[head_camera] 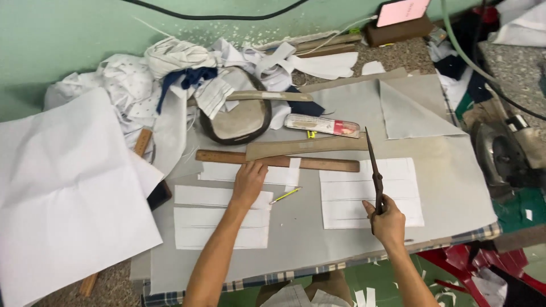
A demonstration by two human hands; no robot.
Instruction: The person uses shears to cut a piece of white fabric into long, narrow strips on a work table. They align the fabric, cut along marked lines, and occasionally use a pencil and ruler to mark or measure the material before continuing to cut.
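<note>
My right hand (pixel 388 219) grips the handles of long dark scissors (pixel 372 165), blades closed and pointing away from me, over a white fabric piece (pixel 347 193) on the grey cloth (pixel 443 170). My left hand (pixel 248 183) lies flat on another white fabric piece (pixel 219 219), fingertips touching the long wooden ruler (pixel 278 161). A yellow pencil (pixel 285 195) lies between my hands. A curved wooden ruler (pixel 307 146) lies just beyond the straight one.
A large white paper sheet (pixel 62 199) covers the left. Crumpled white and navy fabric (pixel 170 68) is piled at the back. A flat clear pencil case (pixel 321 125), an oval cushion (pixel 242 116), an electric cutter (pixel 509 153) at right, red stool (pixel 472 267) below.
</note>
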